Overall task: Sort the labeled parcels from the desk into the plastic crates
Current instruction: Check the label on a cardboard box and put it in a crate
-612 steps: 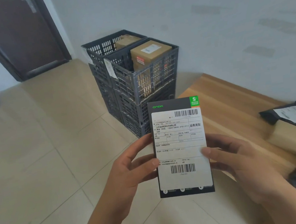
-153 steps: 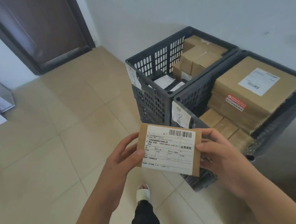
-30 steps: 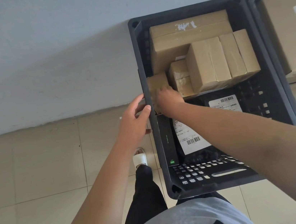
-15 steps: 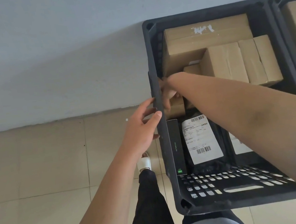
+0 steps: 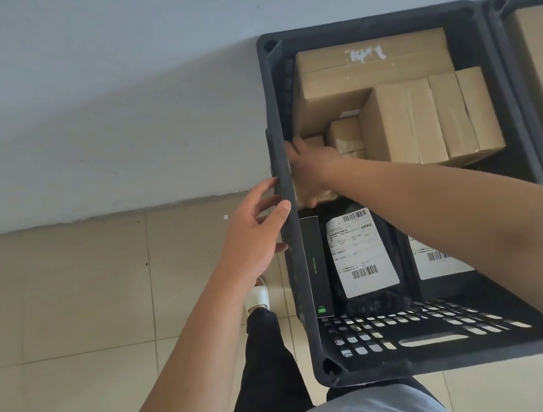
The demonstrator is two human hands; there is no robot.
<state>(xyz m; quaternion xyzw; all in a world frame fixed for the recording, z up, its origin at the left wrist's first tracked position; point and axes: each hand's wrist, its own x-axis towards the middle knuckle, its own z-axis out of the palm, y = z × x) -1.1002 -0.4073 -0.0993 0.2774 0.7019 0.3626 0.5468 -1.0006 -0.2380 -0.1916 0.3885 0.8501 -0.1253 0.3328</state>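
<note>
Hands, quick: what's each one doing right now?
Left hand: open, thumb on the crate rim.
Right hand: inside crate on a small cardboard parcel; grip cannot be told.

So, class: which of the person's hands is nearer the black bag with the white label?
Right. The right hand reaches inside the crate, just beyond the black bag; the left hand rests outside on the rim.

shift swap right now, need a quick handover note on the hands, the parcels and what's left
Left hand: open, thumb on the crate rim, steadying it.
Right hand: inside the crate, on a small cardboard parcel at the left wall; grip hidden.
Already in: brown boxes, black mailers, slim black box.
Second crate on the right also holds a box.
Left: let go, check the desk, which is out of view.
</note>
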